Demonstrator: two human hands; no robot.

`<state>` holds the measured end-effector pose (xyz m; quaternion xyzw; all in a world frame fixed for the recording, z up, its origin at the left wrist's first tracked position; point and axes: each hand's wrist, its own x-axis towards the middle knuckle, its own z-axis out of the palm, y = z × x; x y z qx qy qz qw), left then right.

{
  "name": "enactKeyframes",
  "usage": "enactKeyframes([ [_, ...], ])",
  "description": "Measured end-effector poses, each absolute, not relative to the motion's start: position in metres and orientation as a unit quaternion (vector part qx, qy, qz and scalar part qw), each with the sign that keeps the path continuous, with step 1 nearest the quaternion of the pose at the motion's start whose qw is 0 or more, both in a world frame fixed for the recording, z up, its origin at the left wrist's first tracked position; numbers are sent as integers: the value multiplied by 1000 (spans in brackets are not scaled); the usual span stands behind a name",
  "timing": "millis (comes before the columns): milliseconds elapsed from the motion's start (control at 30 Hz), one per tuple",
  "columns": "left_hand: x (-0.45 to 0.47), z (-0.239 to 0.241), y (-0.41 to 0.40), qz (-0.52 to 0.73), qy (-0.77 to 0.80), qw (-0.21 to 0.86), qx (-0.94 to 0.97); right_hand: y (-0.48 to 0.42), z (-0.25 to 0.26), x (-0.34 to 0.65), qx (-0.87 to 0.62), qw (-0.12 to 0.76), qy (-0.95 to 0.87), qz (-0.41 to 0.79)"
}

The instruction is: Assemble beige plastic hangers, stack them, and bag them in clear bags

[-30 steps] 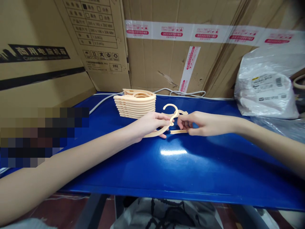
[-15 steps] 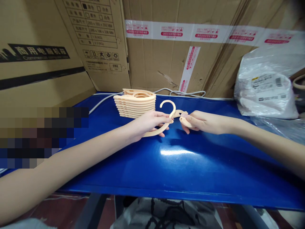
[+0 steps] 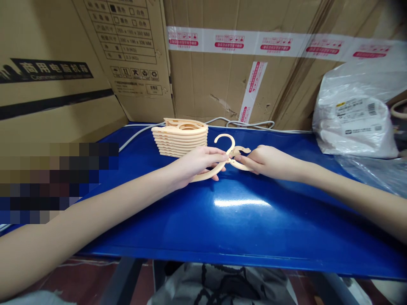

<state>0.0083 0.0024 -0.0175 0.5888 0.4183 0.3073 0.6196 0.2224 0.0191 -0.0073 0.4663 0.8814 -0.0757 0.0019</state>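
My left hand (image 3: pixel 205 163) is closed on a cream plastic clothes hanger part (image 3: pixel 210 174), a curved arm with a hook (image 3: pixel 226 139) rising from its inner end. Between the thumb and fingers of my right hand (image 3: pixel 267 160) is a second curved hanger arm (image 3: pixel 241 165). Its tip meets the hook part at the base of the hook; whether the two are joined I cannot tell. Just behind this spot shows another cream hanger piece (image 3: pixel 239 150), partly hidden by my hands. A stack of cream hanger parts (image 3: pixel 180 142) stands behind my left hand.
The work surface is a shiny blue table (image 3: pixel 241 233). Cardboard boxes (image 3: pixel 203 76) wall it in at the back and left. A white cable (image 3: pixel 251 124) runs along the rear edge. A clear plastic bag with white contents (image 3: pixel 356 118) sits at the back right.
My right hand has moved slightly left, bringing its hanger arm up against the hook part. My left hand has barely shifted.
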Motion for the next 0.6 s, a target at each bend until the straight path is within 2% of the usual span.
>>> enactKeyframes([
  [600, 6, -17, 7, 273, 401, 680, 550, 17, -14, 222, 443, -29, 893, 74],
])
